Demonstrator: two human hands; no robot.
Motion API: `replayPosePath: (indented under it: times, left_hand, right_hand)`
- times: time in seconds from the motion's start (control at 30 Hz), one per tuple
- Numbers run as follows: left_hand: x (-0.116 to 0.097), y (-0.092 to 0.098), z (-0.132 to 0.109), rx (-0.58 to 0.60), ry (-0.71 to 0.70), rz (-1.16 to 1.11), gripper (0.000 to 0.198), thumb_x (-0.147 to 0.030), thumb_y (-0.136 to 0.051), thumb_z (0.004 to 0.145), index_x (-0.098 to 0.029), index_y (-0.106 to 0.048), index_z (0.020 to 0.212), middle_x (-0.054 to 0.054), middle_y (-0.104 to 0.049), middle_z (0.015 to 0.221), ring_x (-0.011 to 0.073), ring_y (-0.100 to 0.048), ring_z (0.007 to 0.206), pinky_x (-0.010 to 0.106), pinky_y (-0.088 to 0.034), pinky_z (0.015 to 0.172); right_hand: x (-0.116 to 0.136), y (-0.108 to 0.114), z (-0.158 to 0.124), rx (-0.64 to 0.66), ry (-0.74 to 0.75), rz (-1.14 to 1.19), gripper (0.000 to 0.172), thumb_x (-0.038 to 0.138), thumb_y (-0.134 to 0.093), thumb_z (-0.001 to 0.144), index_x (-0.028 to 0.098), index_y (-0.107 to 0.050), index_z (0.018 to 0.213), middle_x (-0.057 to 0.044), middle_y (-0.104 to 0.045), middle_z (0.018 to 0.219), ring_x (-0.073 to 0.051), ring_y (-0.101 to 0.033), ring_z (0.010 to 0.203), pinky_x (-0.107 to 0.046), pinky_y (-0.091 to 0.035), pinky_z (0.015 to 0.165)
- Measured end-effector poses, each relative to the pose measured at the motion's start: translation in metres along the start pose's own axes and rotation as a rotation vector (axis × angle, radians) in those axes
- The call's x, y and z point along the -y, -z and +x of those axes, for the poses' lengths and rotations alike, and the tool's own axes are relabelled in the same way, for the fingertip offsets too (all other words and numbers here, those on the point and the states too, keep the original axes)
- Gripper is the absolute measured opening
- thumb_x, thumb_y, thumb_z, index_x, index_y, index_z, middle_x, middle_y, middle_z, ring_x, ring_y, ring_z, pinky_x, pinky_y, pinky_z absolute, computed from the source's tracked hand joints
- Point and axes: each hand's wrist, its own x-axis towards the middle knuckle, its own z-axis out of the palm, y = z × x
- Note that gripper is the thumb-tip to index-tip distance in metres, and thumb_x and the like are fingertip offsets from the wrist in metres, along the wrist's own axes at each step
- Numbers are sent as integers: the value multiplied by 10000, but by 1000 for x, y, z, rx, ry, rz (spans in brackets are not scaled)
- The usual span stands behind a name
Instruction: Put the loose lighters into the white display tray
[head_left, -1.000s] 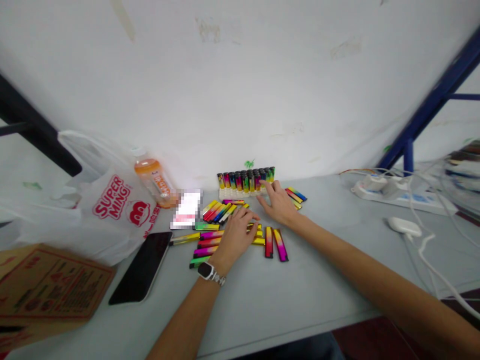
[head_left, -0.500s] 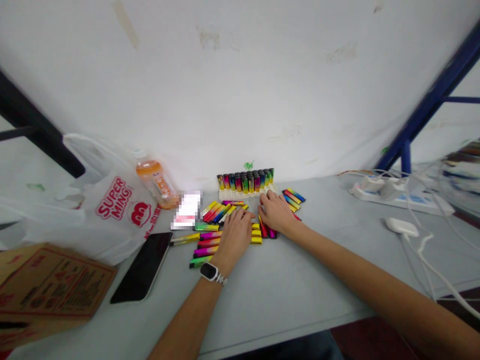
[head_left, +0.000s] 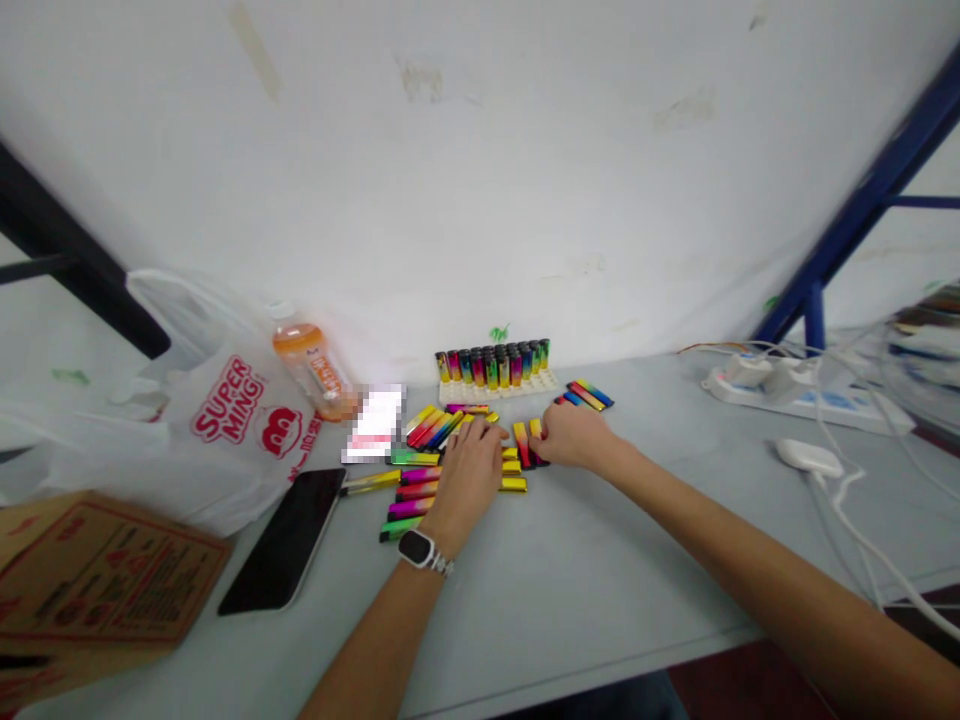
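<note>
Several flat, rainbow-coloured lighters (head_left: 409, 490) lie loose on the grey table (head_left: 570, 580). My left hand (head_left: 469, 465), with a watch on its wrist, lies palm down on this pile with the fingers spread. My right hand (head_left: 574, 437) sits just to the right, its fingertips curled on two red-and-yellow lighters (head_left: 525, 445) at the pile's edge. Behind the hands, a white rack (head_left: 495, 366) holds a row of upright lighters against the wall. A few more lighters (head_left: 589, 395) lie to the rack's right.
A black phone (head_left: 289, 535) lies left of the pile. Further left are a white plastic bag (head_left: 225, 420), an orange drink bottle (head_left: 311, 365) and a cardboard box (head_left: 90, 575). A power strip (head_left: 795, 385), a white charger (head_left: 806, 455) and cables are on the right.
My right hand came back from the rack towards me and slid two lighters leftwards up to the pile. My left hand stayed on the pile.
</note>
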Motion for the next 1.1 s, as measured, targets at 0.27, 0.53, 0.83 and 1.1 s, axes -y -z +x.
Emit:
replayPosePath:
  times: [0.27,0.53,0.83,1.1]
  left_hand:
    - [1,3,1,-46,28,-65,255,-132,-456,934,-195,-673,1053,90,-622,1081,271,-564,1102,447,-475,940]
    - [6,0,4,-158,36,-188,225,-109,-462,917,-184,-671,954,83,-633,1020,253,-581,1062,437,-486,961]
    - [7,0,5,-234,58,-301,199,-108,-483,894,-191,-661,926,64,-644,1003,236,-597,1053,415,-492,960]
    - [5,0,6,-260,65,-356,188,-111,-488,882,-196,-656,891,54,-647,985,222,-604,1048,394,-492,954]
  right_hand:
    - [-5,1,12,-43,47,145,315,419,-572,868,128,-684,912,-191,-746,924,-264,-714,845,-295,-487,680]
    - [-16,-34,13,-227,222,994,351,517,-570,887,179,-655,931,0,-650,629,-113,-507,419,-229,-373,414]
    - [-4,-40,7,-318,140,1455,399,541,-715,748,161,-682,864,-20,-645,692,-142,-546,585,-272,-465,567]
    - [7,-38,-2,-291,115,1653,383,631,-507,873,261,-440,944,90,-468,604,-100,-409,438,-220,-363,417]
